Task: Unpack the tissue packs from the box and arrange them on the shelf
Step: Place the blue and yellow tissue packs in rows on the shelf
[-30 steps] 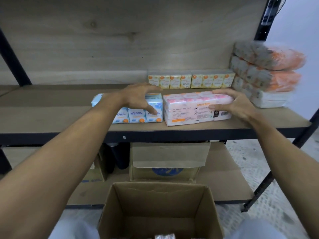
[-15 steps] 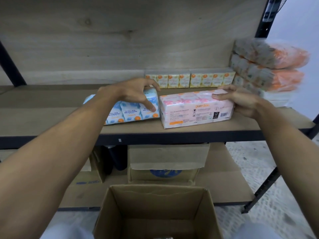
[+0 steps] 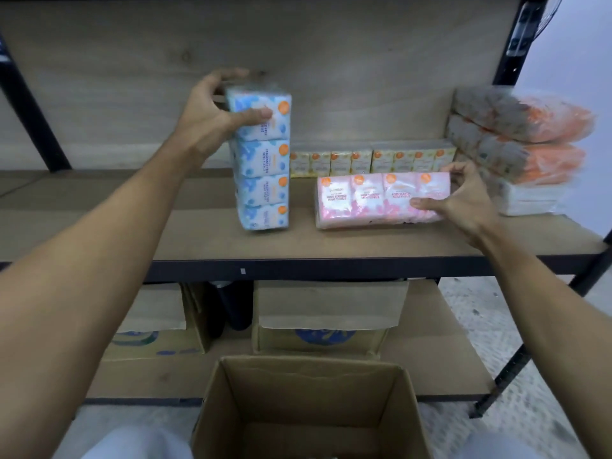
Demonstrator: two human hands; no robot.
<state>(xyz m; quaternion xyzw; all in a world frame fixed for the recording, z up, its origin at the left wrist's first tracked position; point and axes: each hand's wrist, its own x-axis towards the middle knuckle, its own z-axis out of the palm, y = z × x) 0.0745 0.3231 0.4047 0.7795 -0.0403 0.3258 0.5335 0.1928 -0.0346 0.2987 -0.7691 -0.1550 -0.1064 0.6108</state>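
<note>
Arranging step in hand. The left hand (image 3: 212,114) grips the top end of the blue tissue pack (image 3: 263,167), thumb across its front, the pack upright on end at the shelf (image 3: 198,226). The right hand (image 3: 463,200) pinches the right end of the pink tissue pack (image 3: 374,200), which lies flat in front of the yellow packs (image 3: 371,159). Next move, in my judgement: line both up with that row. Each small pack bears an orange round mark; the print is too blurred to read.
</note>
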